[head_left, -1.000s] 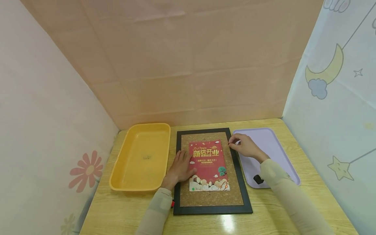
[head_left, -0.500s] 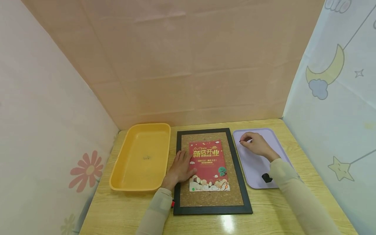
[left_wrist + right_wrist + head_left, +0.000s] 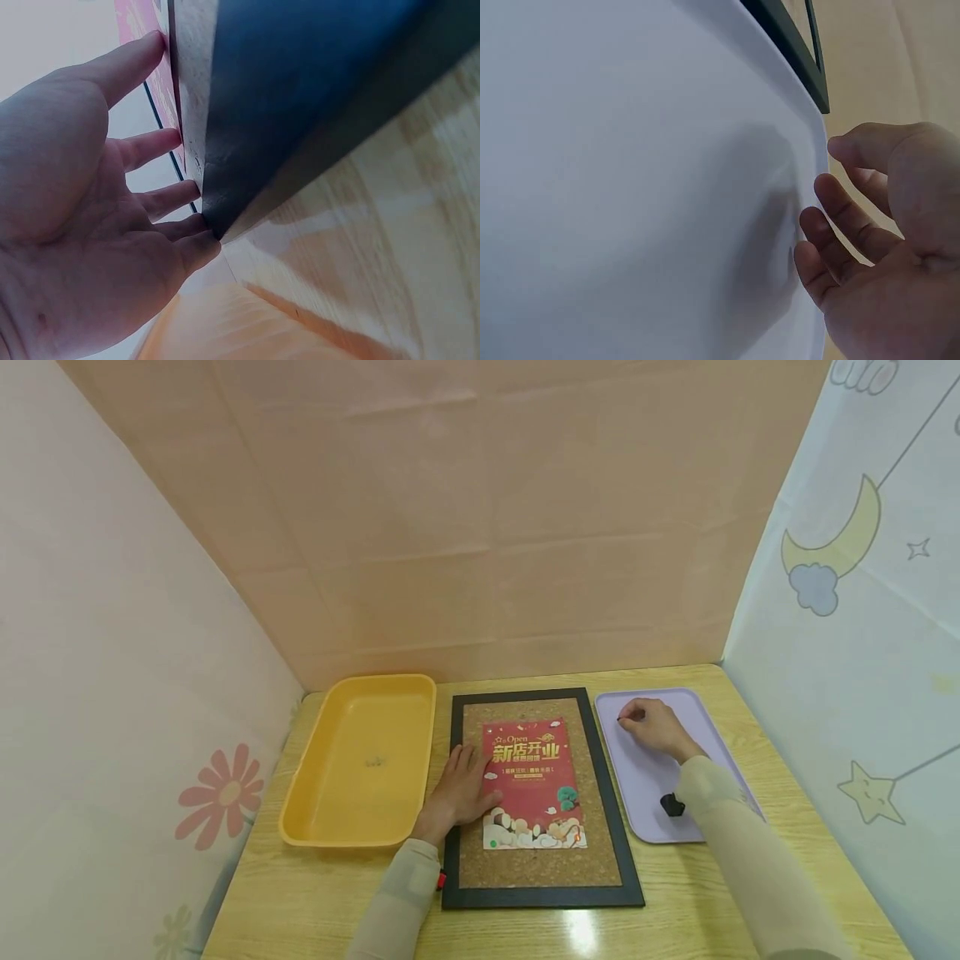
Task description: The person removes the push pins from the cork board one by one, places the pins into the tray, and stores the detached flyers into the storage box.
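A red poster (image 3: 532, 785) with gold lettering lies on a cork board (image 3: 540, 867) with a black frame (image 3: 543, 896). My left hand (image 3: 459, 789) rests across the board's left side, fingers spread; its thumb and some fingertips lie on the poster. In the left wrist view the fingers (image 3: 154, 146) reach over the frame's edge. My right hand (image 3: 651, 727) is over the far part of a lilac tray (image 3: 637, 802). Its thumb and forefinger pinch a tiny dark thing (image 3: 620, 719), too small to make out. In the right wrist view the other fingers (image 3: 832, 247) are loosely bent.
A deep yellow tray (image 3: 360, 777) stands left of the board on the wood-grain table (image 3: 315, 902). The lilac tray lies close along the board's right side. A black wrist device (image 3: 672, 805) hangs by the right sleeve. Fabric walls (image 3: 480, 568) enclose the back and both sides.
My right hand has moved right, from the board's upper right edge to over the lilac tray, with the tiny dark thing still pinched. My left hand and the poster have stayed put.
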The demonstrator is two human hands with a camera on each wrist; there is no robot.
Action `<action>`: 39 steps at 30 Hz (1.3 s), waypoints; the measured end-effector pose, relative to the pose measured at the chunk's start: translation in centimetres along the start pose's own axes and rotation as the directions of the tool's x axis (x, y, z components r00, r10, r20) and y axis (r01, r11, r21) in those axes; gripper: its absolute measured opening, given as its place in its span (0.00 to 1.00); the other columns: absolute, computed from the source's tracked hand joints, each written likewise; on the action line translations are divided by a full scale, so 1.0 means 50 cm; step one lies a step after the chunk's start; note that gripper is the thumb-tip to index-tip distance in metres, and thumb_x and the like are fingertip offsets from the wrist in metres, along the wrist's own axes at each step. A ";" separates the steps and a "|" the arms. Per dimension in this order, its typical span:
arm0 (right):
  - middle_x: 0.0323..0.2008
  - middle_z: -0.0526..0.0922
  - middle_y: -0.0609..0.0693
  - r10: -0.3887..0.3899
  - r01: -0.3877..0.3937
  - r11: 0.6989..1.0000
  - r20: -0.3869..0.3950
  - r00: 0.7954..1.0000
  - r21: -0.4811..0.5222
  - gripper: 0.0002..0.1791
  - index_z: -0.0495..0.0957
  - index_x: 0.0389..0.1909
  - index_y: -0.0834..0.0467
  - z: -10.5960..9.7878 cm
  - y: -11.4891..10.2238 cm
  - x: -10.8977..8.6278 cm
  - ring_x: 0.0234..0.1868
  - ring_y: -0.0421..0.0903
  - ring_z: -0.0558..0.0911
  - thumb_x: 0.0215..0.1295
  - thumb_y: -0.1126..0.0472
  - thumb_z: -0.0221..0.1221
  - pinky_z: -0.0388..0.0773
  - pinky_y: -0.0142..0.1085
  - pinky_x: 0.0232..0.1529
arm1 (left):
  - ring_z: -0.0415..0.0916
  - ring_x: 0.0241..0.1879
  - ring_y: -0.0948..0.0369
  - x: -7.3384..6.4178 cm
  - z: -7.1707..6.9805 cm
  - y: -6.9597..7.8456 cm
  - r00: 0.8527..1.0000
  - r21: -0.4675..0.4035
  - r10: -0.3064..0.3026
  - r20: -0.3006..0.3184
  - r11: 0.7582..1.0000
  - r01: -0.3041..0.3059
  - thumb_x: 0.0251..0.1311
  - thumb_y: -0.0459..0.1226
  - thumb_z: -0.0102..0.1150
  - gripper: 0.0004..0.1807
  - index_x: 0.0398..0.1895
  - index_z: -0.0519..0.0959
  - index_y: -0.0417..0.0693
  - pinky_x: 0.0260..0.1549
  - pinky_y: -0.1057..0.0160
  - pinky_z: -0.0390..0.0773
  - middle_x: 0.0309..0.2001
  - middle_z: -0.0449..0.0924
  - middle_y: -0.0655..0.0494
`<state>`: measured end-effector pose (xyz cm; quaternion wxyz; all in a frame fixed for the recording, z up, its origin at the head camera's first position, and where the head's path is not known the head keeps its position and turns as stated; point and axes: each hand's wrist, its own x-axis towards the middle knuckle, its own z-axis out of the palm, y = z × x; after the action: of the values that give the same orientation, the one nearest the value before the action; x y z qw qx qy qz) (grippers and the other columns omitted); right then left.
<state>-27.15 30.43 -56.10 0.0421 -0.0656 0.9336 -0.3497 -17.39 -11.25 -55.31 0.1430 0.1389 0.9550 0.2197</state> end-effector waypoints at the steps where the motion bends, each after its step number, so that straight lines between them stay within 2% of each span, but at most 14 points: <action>1: 0.50 0.91 0.63 0.005 -0.005 1.000 0.001 1.000 0.001 0.07 0.87 0.46 0.61 0.001 0.002 0.002 0.55 0.62 0.86 0.80 0.61 0.65 0.80 0.56 0.60 | 0.43 0.92 0.33 0.000 0.000 0.000 1.000 -0.002 0.000 -0.001 1.000 0.000 0.74 0.51 0.72 0.49 0.91 0.60 0.48 0.89 0.29 0.54 0.91 0.51 0.33; 8: 0.50 0.89 0.63 0.038 -0.039 0.999 0.013 0.999 0.016 0.06 0.87 0.47 0.62 0.007 0.013 0.017 0.57 0.63 0.83 0.80 0.63 0.65 0.77 0.60 0.64 | 0.43 0.92 0.34 0.000 0.000 0.000 1.000 0.014 0.006 0.002 1.000 -0.006 0.73 0.50 0.73 0.49 0.90 0.61 0.47 0.91 0.31 0.51 0.91 0.51 0.34; 15: 0.53 0.90 0.65 0.043 -0.044 0.999 0.021 0.999 0.017 0.07 0.87 0.47 0.62 0.013 0.015 0.028 0.61 0.66 0.84 0.80 0.63 0.65 0.78 0.60 0.65 | 0.43 0.92 0.35 0.002 0.001 0.000 1.000 0.028 0.003 0.003 1.000 -0.003 0.73 0.51 0.73 0.49 0.90 0.61 0.47 0.91 0.32 0.51 0.91 0.51 0.34; 21: 0.52 0.90 0.66 0.034 -0.034 0.999 0.036 0.999 0.021 0.07 0.87 0.47 0.64 0.015 0.014 0.037 0.65 0.70 0.83 0.80 0.63 0.64 0.75 0.67 0.72 | 0.44 0.92 0.35 0.000 -0.002 0.002 1.000 0.025 0.008 -0.001 1.000 -0.008 0.73 0.50 0.72 0.49 0.90 0.61 0.47 0.91 0.32 0.51 0.91 0.52 0.33; 30: 0.50 0.89 0.65 0.055 -0.056 0.998 0.022 0.998 0.002 0.07 0.86 0.47 0.64 0.011 0.008 0.037 0.57 0.65 0.84 0.80 0.64 0.63 0.78 0.62 0.64 | 0.45 0.91 0.35 0.004 0.004 -0.004 0.999 0.008 0.041 -0.015 0.999 -0.041 0.73 0.48 0.73 0.47 0.88 0.62 0.42 0.92 0.32 0.47 0.89 0.54 0.31; 35: 0.51 0.89 0.66 0.063 -0.064 0.998 0.020 0.998 0.003 0.08 0.86 0.47 0.65 0.013 0.007 0.037 0.58 0.66 0.84 0.81 0.63 0.63 0.79 0.63 0.64 | 0.46 0.91 0.35 0.007 0.014 -0.012 0.997 0.001 0.066 -0.039 0.998 -0.066 0.74 0.47 0.71 0.46 0.87 0.63 0.41 0.92 0.33 0.45 0.88 0.55 0.30; 39: 0.50 0.89 0.66 0.060 -0.060 0.998 0.021 0.998 0.001 0.08 0.86 0.48 0.65 0.016 0.010 0.039 0.58 0.66 0.84 0.81 0.63 0.63 0.79 0.64 0.64 | 0.48 0.91 0.36 0.004 0.009 -0.006 0.998 0.026 0.059 -0.033 0.998 -0.058 0.74 0.48 0.72 0.45 0.87 0.64 0.41 0.92 0.33 0.47 0.88 0.56 0.31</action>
<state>-29.03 29.98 -57.08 0.0625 -0.0411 0.9344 -0.3484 -17.50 -11.29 -55.89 0.1183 0.1649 0.9555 0.2140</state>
